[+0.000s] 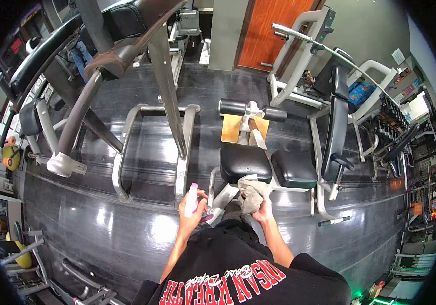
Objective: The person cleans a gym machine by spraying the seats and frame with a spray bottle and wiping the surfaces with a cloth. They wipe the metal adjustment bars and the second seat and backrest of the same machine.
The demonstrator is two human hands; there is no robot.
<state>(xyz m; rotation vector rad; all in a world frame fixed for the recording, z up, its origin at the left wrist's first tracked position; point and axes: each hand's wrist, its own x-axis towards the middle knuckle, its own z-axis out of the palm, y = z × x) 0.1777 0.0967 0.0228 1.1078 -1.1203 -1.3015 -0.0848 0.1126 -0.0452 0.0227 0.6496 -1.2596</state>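
Observation:
My left hand is wrapped round a white spray bottle with a pink tip; a dark purplish part shows beside the fingers. In my right hand is a crumpled grey-beige cloth, which hangs over the near edge of a black padded seat. A second black pad sits just right of that seat on the same light metal frame. Both hands are low in front of my body, left and right of the bench's near end.
Two black rollers stand at the bench's far end above a wooden board. A large metal machine frame rises at left. An upright padded bench is at right, with dumbbell racks beyond. Black flooring shines under the lights.

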